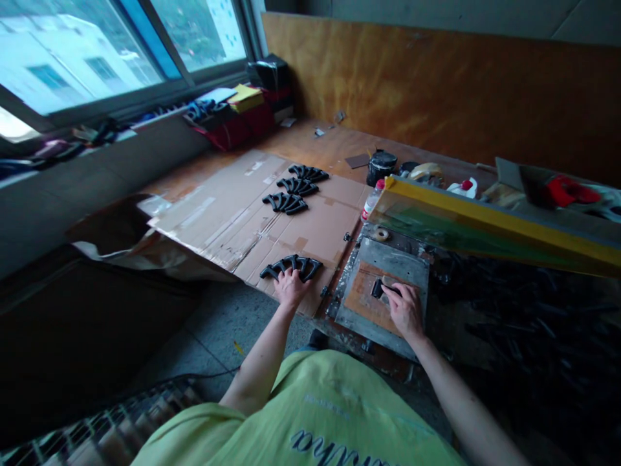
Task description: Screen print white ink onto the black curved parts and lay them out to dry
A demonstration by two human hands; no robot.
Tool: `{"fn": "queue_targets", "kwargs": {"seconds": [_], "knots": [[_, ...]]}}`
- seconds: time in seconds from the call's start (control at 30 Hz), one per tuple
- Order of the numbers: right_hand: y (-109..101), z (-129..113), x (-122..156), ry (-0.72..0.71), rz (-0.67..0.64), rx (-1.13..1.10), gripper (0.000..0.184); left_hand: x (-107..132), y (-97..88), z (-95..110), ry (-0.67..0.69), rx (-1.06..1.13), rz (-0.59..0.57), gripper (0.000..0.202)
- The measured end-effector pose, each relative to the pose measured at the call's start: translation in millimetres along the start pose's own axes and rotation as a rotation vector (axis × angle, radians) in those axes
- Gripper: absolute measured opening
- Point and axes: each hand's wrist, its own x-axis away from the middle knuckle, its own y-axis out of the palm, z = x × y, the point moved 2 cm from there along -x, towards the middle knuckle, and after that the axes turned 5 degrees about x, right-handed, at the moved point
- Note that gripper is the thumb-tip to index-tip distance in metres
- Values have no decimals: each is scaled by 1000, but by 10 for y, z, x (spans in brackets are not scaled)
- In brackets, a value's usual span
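Observation:
My left hand (291, 287) rests on a fanned row of black curved plastic parts (291, 266) at the near edge of a flat cardboard sheet (252, 207); its fingers curl over them. My right hand (403, 309) lies on the brown pad of a grey metal plate (383, 294), fingers closed on a small black part (377, 288). Three more fans of black parts (297, 186) lie in a line farther back on the cardboard. A yellow-framed printing screen (485, 223) is tilted up just beyond the plate.
A black ink can (381, 166), a small bottle (371, 200) and rags stand behind the screen. A dark heap of black parts (524, 323) fills the right side. A window sill (145, 120) with clutter runs along the left; a plywood wall (436, 84) is at the back.

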Motion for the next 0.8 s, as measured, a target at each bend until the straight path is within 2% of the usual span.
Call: {"fn": "queue_targets", "kwargs": {"seconds": [0.13, 0.3, 0.4, 0.47, 0.53, 0.63, 0.73, 0.8], "knots": [[20, -13, 18, 53, -7, -17, 39, -502, -194, -306, 114, -7, 14, 55], [35, -44, 15, 111, 16, -34, 38, -1445, -516, -649, 161, -40, -8, 60], [55, -48, 36, 139, 24, -30, 38, -1931, -603, -775, 149, -63, -42, 63], [77, -51, 62, 144, 19, -25, 40, -2161, -614, -831, 151, -77, -79, 64], [96, -58, 86, 149, 25, -7, 41, -2307, -611, -868, 164, -89, -120, 64], [100, -84, 91, 153, 48, 33, 38, -2373, -621, -883, 194, -113, -159, 65], [67, -140, 24, 156, 40, 84, 36, -2288, -667, -817, 197, -139, -139, 66], [49, -202, -52, 139, 2, 129, 37, -2179, -716, -681, 213, -105, -73, 69]]}}
